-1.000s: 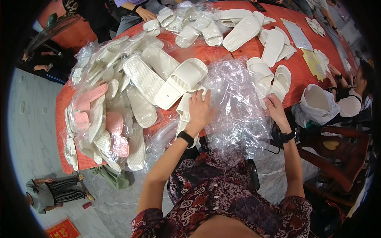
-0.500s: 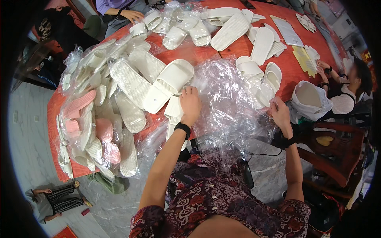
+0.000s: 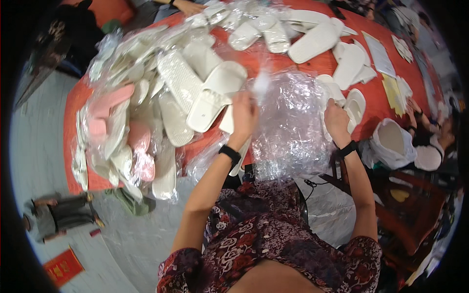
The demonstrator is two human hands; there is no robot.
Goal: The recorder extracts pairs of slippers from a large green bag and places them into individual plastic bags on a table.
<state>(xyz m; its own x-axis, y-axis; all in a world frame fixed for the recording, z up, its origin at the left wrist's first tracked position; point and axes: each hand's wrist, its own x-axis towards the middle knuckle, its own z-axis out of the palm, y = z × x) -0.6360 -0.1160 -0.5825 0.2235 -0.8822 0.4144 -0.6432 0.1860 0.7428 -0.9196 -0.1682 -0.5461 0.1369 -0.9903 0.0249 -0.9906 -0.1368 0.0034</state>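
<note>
A clear plastic bag [image 3: 290, 124] lies spread over the red table's front edge between my hands. At its left side is my left hand [image 3: 244, 117], its fingers smeared by motion beside a pale blurred patch at the bag's upper corner. A white slipper [image 3: 207, 107] lies left of that hand, partly over other slippers. My right hand [image 3: 337, 122] is closed at the bag's right side, its fingers bent down against a white slipper [image 3: 328, 88]; what they grip is hidden. Another white slipper [image 3: 355, 110] is just right of this hand.
Bagged white slippers [image 3: 178, 122] and pink ones [image 3: 110, 102] pile up on the left of the red table [image 3: 75, 141]. Loose white slippers [image 3: 315, 41] lie at the back. A white plastic-lined container [image 3: 393, 139] and a wooden chair [image 3: 415, 205] stand at right. Other people sit around.
The crumpled plastic bag now lies flatter. My right hand has moved from the bag's edge in toward the slippers on the right. My left hand has shifted slightly up. The whole view has swung.
</note>
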